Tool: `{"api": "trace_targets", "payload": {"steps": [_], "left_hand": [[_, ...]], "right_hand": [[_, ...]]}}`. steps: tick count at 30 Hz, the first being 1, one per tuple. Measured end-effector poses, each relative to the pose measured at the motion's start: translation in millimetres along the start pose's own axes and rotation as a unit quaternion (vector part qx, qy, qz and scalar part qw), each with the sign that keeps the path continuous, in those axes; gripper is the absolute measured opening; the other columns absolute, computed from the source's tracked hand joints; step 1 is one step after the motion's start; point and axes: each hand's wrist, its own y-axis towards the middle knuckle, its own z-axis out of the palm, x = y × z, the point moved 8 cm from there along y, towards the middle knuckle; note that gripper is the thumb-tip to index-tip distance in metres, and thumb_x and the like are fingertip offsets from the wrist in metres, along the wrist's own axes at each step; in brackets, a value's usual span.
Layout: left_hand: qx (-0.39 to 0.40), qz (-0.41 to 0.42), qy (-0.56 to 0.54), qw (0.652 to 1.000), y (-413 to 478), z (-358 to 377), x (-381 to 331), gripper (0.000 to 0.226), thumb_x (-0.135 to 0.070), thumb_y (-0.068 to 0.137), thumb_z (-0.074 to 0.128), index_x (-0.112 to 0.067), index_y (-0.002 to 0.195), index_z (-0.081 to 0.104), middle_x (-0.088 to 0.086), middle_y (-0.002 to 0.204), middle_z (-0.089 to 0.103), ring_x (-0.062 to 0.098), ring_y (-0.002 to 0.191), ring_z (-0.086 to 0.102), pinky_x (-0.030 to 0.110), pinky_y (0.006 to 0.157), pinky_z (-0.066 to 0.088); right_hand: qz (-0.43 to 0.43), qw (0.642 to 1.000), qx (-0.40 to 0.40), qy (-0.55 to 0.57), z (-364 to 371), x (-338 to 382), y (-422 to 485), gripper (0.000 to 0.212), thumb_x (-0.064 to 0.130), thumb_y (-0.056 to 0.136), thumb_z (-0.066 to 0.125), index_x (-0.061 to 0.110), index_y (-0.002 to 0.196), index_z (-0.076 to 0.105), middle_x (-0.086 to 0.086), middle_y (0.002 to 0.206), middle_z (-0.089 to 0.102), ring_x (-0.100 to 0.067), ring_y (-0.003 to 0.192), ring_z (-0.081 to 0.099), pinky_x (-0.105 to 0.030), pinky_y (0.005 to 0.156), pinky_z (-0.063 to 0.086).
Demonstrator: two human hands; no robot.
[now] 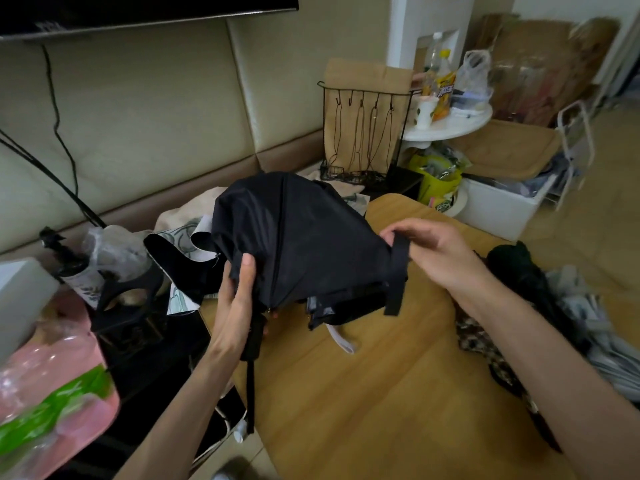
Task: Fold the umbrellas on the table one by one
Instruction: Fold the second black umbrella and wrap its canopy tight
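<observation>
Item: black umbrella (301, 244), collapsed, canopy loose and unrolled, held above the wooden table (381, 393) near its ten o'clock edge.
Left hand (239, 299): wrapped round the shaft just above the handle (254, 339), thumb pressed on the fabric.
Right hand (433, 251): at three o'clock of the canopy, thumb and fingers pinching the closing strap (398, 275), whose free end hangs down.
Further stock: dark green umbrella (519, 271) and patterned umbrella (481, 344), lying at the table's three o'clock edge.

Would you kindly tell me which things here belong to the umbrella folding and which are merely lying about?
Job: black umbrella, strap, left hand, right hand, dark green umbrella, wooden table.
Lying about: wire rack, yellow bottle, pink bag.
</observation>
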Motion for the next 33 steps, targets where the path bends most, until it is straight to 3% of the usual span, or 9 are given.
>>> {"api": "trace_targets", "payload": {"steps": [2, 4, 10, 16, 19, 21, 26, 28, 33], "left_hand": [[-0.011, -0.020, 0.003, 1.000, 4.9, -2.4, 8.3, 0.087, -0.099, 0.077, 0.047, -0.055, 0.152, 0.038, 0.011, 0.148, 0.059, 0.048, 0.127, 0.062, 0.069, 0.101, 0.052], [-0.016, -0.016, -0.009, 1.000, 6.9, -2.5, 10.9, 0.093, -0.100, 0.075, 0.047, -0.053, 0.154, 0.037, 0.015, 0.147, 0.059, 0.048, 0.128, 0.060, 0.068, 0.103, 0.051], [-0.035, 0.035, -0.024, 0.998, 11.3, -3.3, -1.5, 0.085, -0.089, 0.084, 0.056, -0.033, 0.147, 0.048, 0.029, 0.137, 0.060, 0.063, 0.127, 0.052, 0.079, 0.105, 0.042], [-0.028, 0.057, 0.000, 0.998, 10.8, -3.8, -5.1, 0.072, -0.087, 0.085, 0.058, -0.046, 0.143, 0.046, 0.032, 0.139, 0.058, 0.066, 0.126, 0.051, 0.083, 0.101, 0.041], [-0.024, 0.078, 0.002, 0.997, 6.2, -0.4, -9.1, 0.070, -0.080, 0.089, 0.061, -0.053, 0.150, 0.040, 0.019, 0.145, 0.059, 0.059, 0.129, 0.053, 0.080, 0.103, 0.043], [-0.019, 0.086, 0.002, 0.996, 3.6, 1.9, -11.7, 0.073, -0.078, 0.089, 0.063, -0.056, 0.153, 0.035, 0.004, 0.150, 0.058, 0.048, 0.133, 0.056, 0.078, 0.105, 0.043], [-0.017, 0.099, 0.017, 0.995, -0.9, 2.5, -14.1, 0.079, -0.071, 0.091, 0.065, -0.056, 0.158, 0.024, -0.010, 0.157, 0.050, 0.028, 0.142, 0.053, 0.065, 0.113, 0.045], [-0.007, 0.108, 0.021, 0.994, 0.0, 3.5, -15.1, 0.081, -0.067, 0.093, 0.066, -0.053, 0.160, 0.023, -0.010, 0.155, 0.051, 0.028, 0.141, 0.054, 0.061, 0.116, 0.045], [0.018, 0.136, 0.049, 0.989, -1.1, 6.6, -19.0, 0.075, -0.051, 0.097, 0.062, -0.045, 0.162, 0.024, -0.048, 0.135, 0.051, -0.016, 0.131, 0.050, 0.014, 0.108, 0.044]], "right_hand": [[0.068, 0.986, 0.020, 0.152, -7.2, -8.1, -0.5, 0.017, 0.019, 0.101, 0.068, 0.014, 0.113, 0.079, 0.004, 0.112, 0.078, -0.010, 0.107, 0.072, -0.024, 0.086, 0.057], [0.106, 0.962, 0.040, 0.250, -14.8, -11.3, -2.1, 0.026, 0.018, 0.095, 0.070, 0.011, 0.119, 0.076, -0.005, 0.118, 0.077, -0.018, 0.111, 0.073, -0.030, 0.087, 0.058], [0.148, 0.973, 0.090, 0.152, -17.8, -19.8, -9.8, 0.057, -0.017, 0.100, 0.044, 0.020, 0.136, 0.067, -0.005, 0.123, 0.077, -0.021, 0.113, 0.075, -0.035, 0.095, 0.059], [0.109, 0.990, 0.015, 0.083, -4.2, -13.6, -5.9, 0.025, 0.031, 0.108, 0.057, 0.029, 0.130, 0.070, 0.007, 0.127, 0.074, -0.009, 0.112, 0.073, -0.036, 0.103, 0.056], [0.106, 0.993, 0.048, -0.011, 13.2, -13.5, -6.4, 0.057, 0.060, 0.086, 0.076, 0.039, 0.137, 0.060, 0.023, 0.130, 0.062, 0.004, 0.119, 0.059, -0.022, 0.098, 0.047], [0.124, 0.990, 0.065, -0.008, 27.9, -18.4, -8.6, 0.062, 0.055, 0.082, 0.082, 0.037, 0.136, 0.058, 0.023, 0.127, 0.062, 0.006, 0.114, 0.059, -0.014, 0.086, 0.046], [0.108, 0.992, 0.052, 0.042, 33.7, -12.7, -9.4, 0.033, 0.013, 0.099, 0.073, 0.036, 0.121, 0.064, 0.009, 0.114, 0.075, 0.007, 0.091, 0.073, -0.010, 0.071, 0.055], [0.089, 0.989, 0.080, 0.085, 28.6, -2.8, -11.1, 0.044, 0.009, 0.100, 0.068, 0.045, 0.124, 0.063, 0.008, 0.123, 0.072, 0.004, 0.099, 0.072, -0.017, 0.081, 0.058], [0.061, 0.987, 0.126, 0.085, 21.5, 11.1, -10.9, 0.048, 0.029, 0.106, 0.055, 0.065, 0.137, 0.053, 0.016, 0.156, 0.049, -0.015, 0.142, 0.050, -0.049, 0.120, 0.040]]}}
